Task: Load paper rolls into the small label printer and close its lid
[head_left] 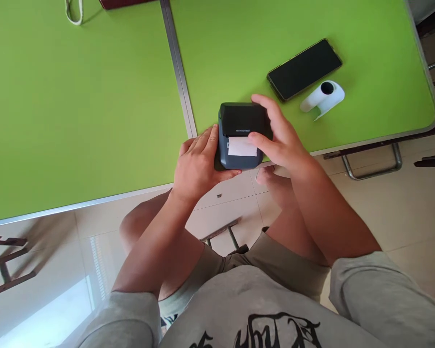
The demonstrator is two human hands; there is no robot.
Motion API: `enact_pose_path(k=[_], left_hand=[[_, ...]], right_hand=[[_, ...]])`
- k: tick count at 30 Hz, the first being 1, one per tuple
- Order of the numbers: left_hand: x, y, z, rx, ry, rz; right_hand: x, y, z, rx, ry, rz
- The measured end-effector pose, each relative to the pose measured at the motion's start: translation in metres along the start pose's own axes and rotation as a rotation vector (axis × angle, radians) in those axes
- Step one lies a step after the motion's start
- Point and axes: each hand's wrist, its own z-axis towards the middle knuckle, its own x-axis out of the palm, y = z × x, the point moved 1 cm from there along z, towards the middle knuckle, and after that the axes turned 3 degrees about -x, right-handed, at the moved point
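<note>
A small dark label printer (241, 118) is at the front edge of the green table, with a strip of white paper (242, 146) sticking out of its front slot. My left hand (199, 162) grips the printer's left side, its thumb along the front lower edge. On the right side, my right hand (277, 133) holds the printer, one fingertip at the right end of the paper and another finger at the top right corner. The underside of the printer is hidden.
A black phone (304, 69) lies on the green table (94, 96) behind my right hand. Beside it is a curled white piece (324, 99) with a dark round opening. A white cord loop (74, 12) and a dark red object (125, 2) are at the far edge.
</note>
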Motion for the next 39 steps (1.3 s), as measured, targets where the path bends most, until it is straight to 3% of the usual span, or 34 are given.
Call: enact_pose_path(k=[6,14,18,22,25,28,30,32,36,37,39], left_hand=[[0.004,0.001,0.000,0.010,0.004,0.008],[0.003,0.001,0.001,0.027,-0.014,0.013],[0.002,0.000,0.000,0.040,-0.031,0.019],[0.001,-0.002,-0.001,0.044,-0.040,0.024],[-0.002,-0.002,-0.002,0.050,-0.013,0.054],[-0.004,-0.004,-0.002,0.045,0.015,0.080],[-0.005,-0.005,-0.001,0.035,0.024,0.087],[-0.005,-0.005,-0.001,0.027,0.027,0.087],[-0.003,-0.004,0.000,0.031,0.016,0.079],[-0.003,-0.003,0.000,0.035,0.013,0.074],[-0.001,0.000,0.000,0.040,0.004,0.063]], right_hand=[[-0.015,0.016,0.004,0.033,-0.221,-0.191],[-0.026,0.043,0.023,0.031,-0.232,-0.216],[-0.023,0.042,0.037,-0.057,-0.088,-0.515],[-0.016,0.038,0.059,-0.140,0.189,-0.738],[-0.015,0.044,0.075,-0.076,0.413,-0.770],[-0.026,0.057,0.080,0.030,0.491,-0.705],[-0.040,0.064,0.071,0.060,0.432,-0.536],[-0.052,0.061,0.053,0.093,0.294,-0.239],[-0.053,0.028,0.010,0.268,-0.207,0.525],[-0.047,0.018,0.002,0.313,-0.286,0.605],[-0.034,0.000,-0.005,0.342,-0.403,0.540]])
